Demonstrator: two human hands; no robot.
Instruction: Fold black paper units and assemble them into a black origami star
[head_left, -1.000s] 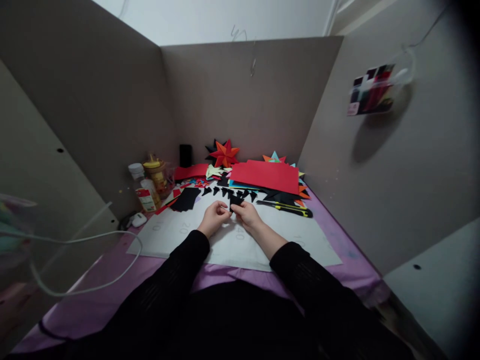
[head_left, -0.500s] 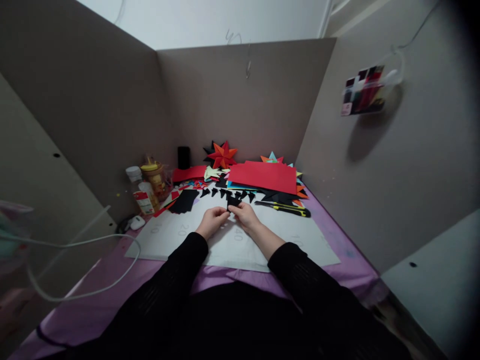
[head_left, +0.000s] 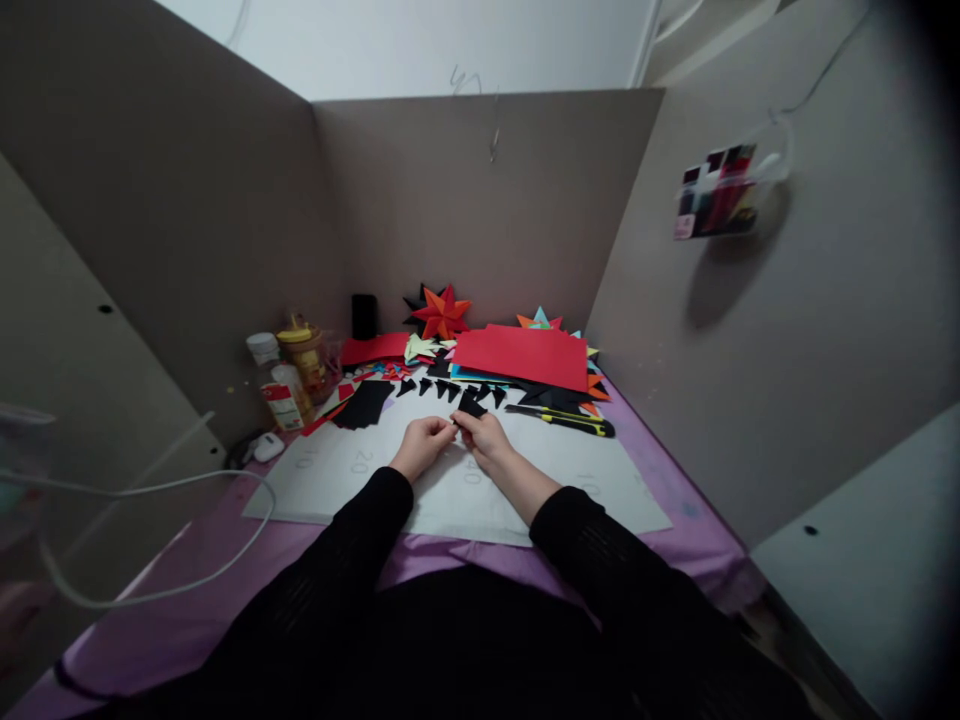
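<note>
Between my two hands is a small piece of folded black paper [head_left: 472,404], pinched over the white sheet. My left hand [head_left: 424,445] is closed, thumb and finger meeting at the paper's near corner. Opposite it, my right hand [head_left: 484,437] grips the paper's lower edge with the fingers curled. Just beyond lies a row of several small folded black paper pieces [head_left: 448,389]. A stack of black paper [head_left: 364,404] rests to the left. To the right is a black and yellow utility knife [head_left: 585,423], with another slim yellow and black tool beside it.
Red paper sheets [head_left: 521,357] lie at the back. Behind them a red and orange paper star [head_left: 443,312] leans near the partition. Bottles [head_left: 288,395] and a yellow-lidded jar [head_left: 304,350] stand at left. A white cable [head_left: 225,570] loops at the left front. The white sheet [head_left: 540,480] covers the purple cloth.
The black paper has turned in my fingers and now tilts to the right. Both hands stay close together over the sheet. The whole view has shifted slightly.
</note>
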